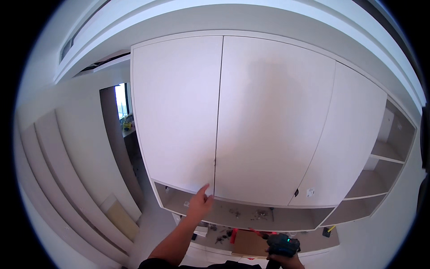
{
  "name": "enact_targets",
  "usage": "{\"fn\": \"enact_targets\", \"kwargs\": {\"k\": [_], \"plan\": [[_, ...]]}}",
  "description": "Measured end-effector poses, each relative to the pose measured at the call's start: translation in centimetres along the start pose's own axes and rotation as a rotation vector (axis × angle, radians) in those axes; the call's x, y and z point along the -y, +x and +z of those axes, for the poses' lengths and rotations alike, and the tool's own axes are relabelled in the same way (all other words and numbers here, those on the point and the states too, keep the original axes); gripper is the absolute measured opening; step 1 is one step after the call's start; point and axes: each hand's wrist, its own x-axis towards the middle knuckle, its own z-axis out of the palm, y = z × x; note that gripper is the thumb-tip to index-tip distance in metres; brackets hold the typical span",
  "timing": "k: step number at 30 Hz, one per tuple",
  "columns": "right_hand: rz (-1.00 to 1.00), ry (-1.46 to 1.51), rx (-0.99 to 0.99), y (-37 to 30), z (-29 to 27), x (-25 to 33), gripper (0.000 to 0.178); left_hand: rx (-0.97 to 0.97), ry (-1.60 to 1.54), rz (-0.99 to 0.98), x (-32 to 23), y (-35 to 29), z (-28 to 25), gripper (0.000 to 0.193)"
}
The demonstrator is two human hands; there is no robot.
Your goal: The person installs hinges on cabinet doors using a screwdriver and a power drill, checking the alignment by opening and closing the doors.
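Note:
My left hand (pixel 201 203) is raised at the bottom of the cabinet doors, near the seam between the left door (pixel 177 112) and the middle door (pixel 268 121). Its index finger points up, the fingers are apart and nothing is in them. Whether the fingertip touches the door I cannot tell. Low at the right, my right hand (pixel 286 260) is wrapped round a dark cordless drill (pixel 283 244) with a small green light on it. The bit end is hard to make out. A narrower right door (pixel 347 134) carries a white label (pixel 311 192) and a small black tab (pixel 296 193).
Under the doors runs an open shelf (pixel 286 217) with small loose hardware (pixel 260 215). A lower counter (pixel 313 241) holds cardboard (pixel 248 242), tools and a yellow-handled item (pixel 331 228). Open shelves (pixel 374 179) stand right; long panels (pixel 67 179) lean left beside a doorway (pixel 123 107).

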Motion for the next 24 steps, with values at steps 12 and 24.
{"fn": "enact_targets", "kwargs": {"k": [12, 24], "plan": [[0.023, -0.394, 0.105, 3.1, -3.7, -8.9, 0.068, 0.588, -0.88, -1.098, 16.4, -30.7, 7.6, 0.027], [-0.084, -0.598, 0.256, 3.9, -0.8, -6.9, 0.082, 0.321, -1.471, -1.218, 1.6, -20.9, 3.4, 0.019]]}}
